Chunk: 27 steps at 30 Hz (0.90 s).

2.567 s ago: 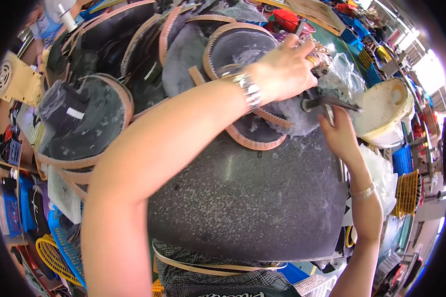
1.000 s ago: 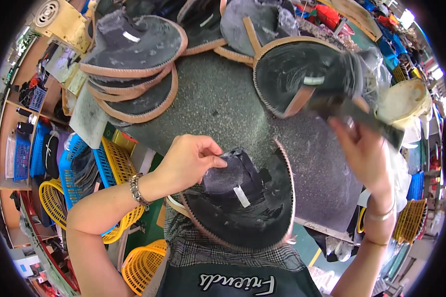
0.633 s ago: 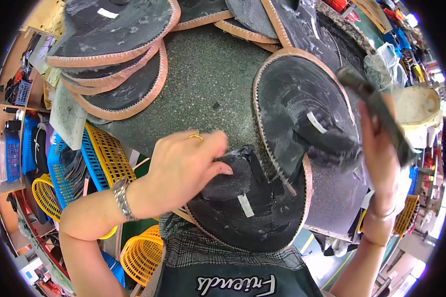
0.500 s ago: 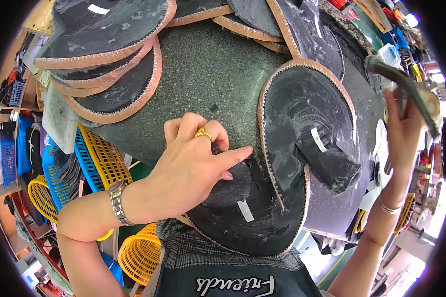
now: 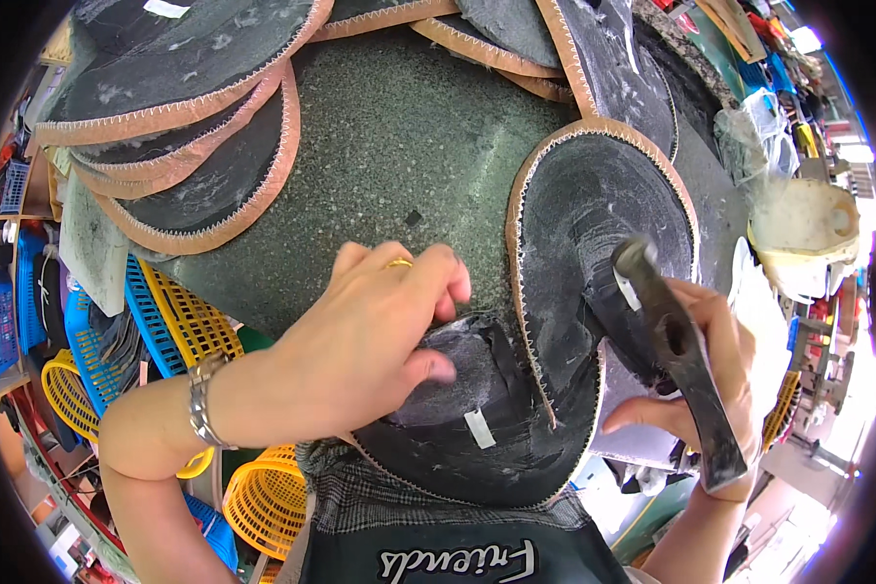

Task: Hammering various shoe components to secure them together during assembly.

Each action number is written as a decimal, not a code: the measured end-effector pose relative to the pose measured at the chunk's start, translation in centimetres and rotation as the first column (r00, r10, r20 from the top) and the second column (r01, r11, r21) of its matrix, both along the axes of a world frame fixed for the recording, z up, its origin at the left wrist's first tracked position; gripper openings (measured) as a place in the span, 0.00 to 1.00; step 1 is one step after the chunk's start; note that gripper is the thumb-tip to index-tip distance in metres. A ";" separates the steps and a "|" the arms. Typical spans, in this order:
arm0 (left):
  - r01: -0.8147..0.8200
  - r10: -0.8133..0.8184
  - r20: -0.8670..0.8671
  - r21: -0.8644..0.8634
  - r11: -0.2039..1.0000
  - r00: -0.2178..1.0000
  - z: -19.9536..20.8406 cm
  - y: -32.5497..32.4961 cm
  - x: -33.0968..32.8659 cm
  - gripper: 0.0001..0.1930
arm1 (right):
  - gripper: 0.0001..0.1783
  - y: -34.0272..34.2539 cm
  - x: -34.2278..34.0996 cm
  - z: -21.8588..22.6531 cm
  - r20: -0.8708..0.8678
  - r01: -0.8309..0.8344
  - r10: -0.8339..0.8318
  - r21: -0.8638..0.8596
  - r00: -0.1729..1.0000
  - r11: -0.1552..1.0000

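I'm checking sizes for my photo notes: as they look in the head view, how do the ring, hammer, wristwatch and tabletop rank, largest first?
1. Tabletop, largest by far, though partly covered
2. Hammer, its handle mostly hidden
3. Wristwatch
4. Ring, smallest

passage over speckled tabletop (image 5: 399,156), piled panels (image 5: 195,73) blocking far left, hammer (image 5: 689,365) blocking right

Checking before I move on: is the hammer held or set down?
Held: thumb and fingers of the right hand flank the hammer. Whether its head touches the black piece beneath, I cannot tell.
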<state>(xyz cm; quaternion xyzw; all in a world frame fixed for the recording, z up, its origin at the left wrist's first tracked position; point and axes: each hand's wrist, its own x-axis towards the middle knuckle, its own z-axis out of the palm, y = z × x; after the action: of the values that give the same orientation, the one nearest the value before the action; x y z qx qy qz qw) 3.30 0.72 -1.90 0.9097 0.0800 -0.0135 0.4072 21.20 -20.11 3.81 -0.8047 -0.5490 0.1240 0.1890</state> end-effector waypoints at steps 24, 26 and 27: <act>0.095 -0.085 -0.328 0.015 0.995 0.941 0.2 0.6 5.1 0.10 | 0.16 7.0 1.7 -0.5 -0.073 0.251 -0.243 0.398 0.967 0.882; 0.074 -0.062 -0.183 0.057 0.996 0.981 -1.3 -0.3 4.7 0.07 | 0.16 2.2 -0.6 -0.4 -0.183 0.194 -0.139 0.327 0.973 0.925; 0.064 -0.059 -0.054 0.106 0.992 0.997 -1.9 -0.3 4.1 0.07 | 0.16 1.6 -2.8 0.3 -0.205 0.276 -0.249 0.116 0.947 0.954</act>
<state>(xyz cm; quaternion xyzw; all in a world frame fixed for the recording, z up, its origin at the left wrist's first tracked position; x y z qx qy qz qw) 7.40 0.38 -3.81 0.9317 0.0628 -0.0447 0.3550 18.44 -18.50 4.11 -0.8397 -0.4241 0.1334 0.3119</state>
